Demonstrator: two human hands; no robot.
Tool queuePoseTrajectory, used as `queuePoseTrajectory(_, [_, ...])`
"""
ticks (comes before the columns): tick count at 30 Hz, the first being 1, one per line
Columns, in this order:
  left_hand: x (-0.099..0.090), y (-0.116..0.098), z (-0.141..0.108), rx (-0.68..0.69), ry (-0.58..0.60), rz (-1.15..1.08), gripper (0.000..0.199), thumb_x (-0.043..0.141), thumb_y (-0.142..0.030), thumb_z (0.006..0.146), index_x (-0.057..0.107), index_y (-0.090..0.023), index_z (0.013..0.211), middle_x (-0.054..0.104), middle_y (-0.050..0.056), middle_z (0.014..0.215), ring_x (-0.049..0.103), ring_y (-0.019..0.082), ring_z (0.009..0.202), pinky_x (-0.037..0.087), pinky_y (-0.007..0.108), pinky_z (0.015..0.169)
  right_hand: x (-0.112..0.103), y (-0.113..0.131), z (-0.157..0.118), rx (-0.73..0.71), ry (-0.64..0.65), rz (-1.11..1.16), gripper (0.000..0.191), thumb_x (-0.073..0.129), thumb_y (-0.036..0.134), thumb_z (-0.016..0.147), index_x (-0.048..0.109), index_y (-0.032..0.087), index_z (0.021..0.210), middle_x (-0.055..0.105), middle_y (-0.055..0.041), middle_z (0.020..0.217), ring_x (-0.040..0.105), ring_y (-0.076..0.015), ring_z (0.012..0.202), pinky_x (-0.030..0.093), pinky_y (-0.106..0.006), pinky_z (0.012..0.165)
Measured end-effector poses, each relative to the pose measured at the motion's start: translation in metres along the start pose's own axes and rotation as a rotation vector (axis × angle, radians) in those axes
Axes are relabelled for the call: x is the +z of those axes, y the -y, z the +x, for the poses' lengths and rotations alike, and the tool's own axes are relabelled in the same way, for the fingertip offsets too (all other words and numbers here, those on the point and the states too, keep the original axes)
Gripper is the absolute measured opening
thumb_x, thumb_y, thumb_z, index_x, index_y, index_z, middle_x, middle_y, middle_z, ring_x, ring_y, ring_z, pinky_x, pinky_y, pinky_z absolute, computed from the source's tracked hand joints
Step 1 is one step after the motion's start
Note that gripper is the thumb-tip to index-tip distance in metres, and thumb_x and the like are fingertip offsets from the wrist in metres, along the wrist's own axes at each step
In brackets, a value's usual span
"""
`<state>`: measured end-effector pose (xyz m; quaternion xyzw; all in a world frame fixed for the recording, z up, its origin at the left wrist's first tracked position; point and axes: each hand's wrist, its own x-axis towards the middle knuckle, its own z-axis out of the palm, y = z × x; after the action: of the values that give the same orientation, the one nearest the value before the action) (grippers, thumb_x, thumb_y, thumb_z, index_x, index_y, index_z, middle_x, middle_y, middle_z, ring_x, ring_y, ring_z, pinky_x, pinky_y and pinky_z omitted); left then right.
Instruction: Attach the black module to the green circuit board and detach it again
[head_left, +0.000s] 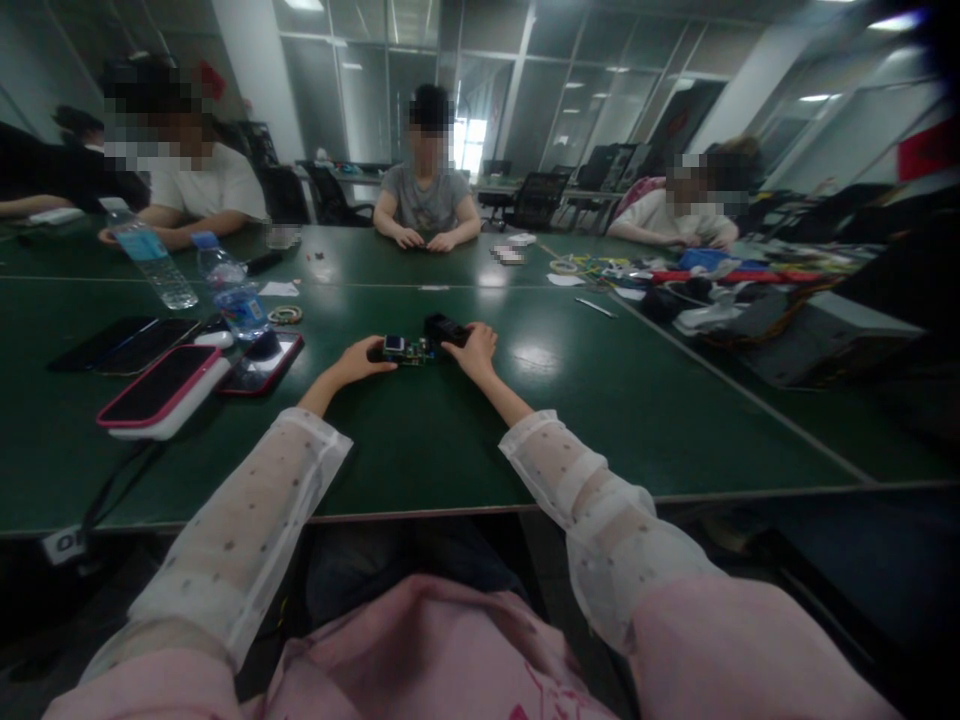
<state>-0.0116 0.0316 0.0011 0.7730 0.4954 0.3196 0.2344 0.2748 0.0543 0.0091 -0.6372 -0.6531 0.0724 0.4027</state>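
My left hand (358,362) grips the left end of a small green circuit board (414,350), thumb at its near edge and fingers behind. A small pale-framed screen or chip (394,344) sits on the board's left part. My right hand (478,352) is closed on a black plastic casing (444,328), its thumb on the near side. Casing and board are side by side just above or on the green table (420,440); whether they touch is hard to tell.
Left of my hands lie phones (262,362), (161,385) being a pink-rimmed phone on a white block, and two water bottles (232,290). A tape roll (285,315) is near them. Rightward are a pen (596,307), cables and a metal box (802,340). Several people sit around the table.
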Motion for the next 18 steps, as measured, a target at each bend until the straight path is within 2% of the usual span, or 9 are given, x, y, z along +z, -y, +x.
queuePoseTrajectory(5, [0.0019, 0.0042, 0.0022, -0.005, -0.011, 0.015, 0.066, 0.079, -0.054, 0.070, 0.061, -0.018, 0.123, 0.066, 0.011, 0.126, 0.062, 0.031, 0.118, 0.046, 0.049, 0.104, 0.0013, -0.0011, 0.0012, -0.003, 0.013, -0.021, 0.055, 0.080, 0.038, 0.073, 0.051, 0.015, 0.113, 0.056, -0.0180, 0.121, 0.050, -0.0344, 0.116, 0.044, -0.048, 0.097])
queuePoseTrajectory(10, [0.0011, 0.0009, 0.0009, -0.028, -0.011, 0.006, 0.064, 0.079, -0.051, 0.069, 0.061, -0.021, 0.124, 0.066, 0.010, 0.126, 0.061, 0.031, 0.119, 0.045, 0.050, 0.105, 0.0037, -0.0052, 0.0029, -0.039, 0.029, 0.013, 0.048, 0.076, 0.034, 0.077, 0.051, 0.018, 0.115, 0.057, -0.0148, 0.118, 0.051, -0.0332, 0.113, 0.044, -0.048, 0.095])
queuePoseTrajectory(18, [0.0003, 0.0013, 0.0005, -0.022, -0.003, 0.000, 0.066, 0.079, -0.052, 0.070, 0.061, -0.019, 0.124, 0.065, 0.012, 0.128, 0.061, 0.032, 0.119, 0.044, 0.051, 0.105, 0.0031, -0.0051, 0.0024, -0.031, 0.047, 0.016, 0.049, 0.075, 0.034, 0.078, 0.052, 0.018, 0.118, 0.053, -0.0156, 0.119, 0.049, -0.0348, 0.115, 0.044, -0.051, 0.096])
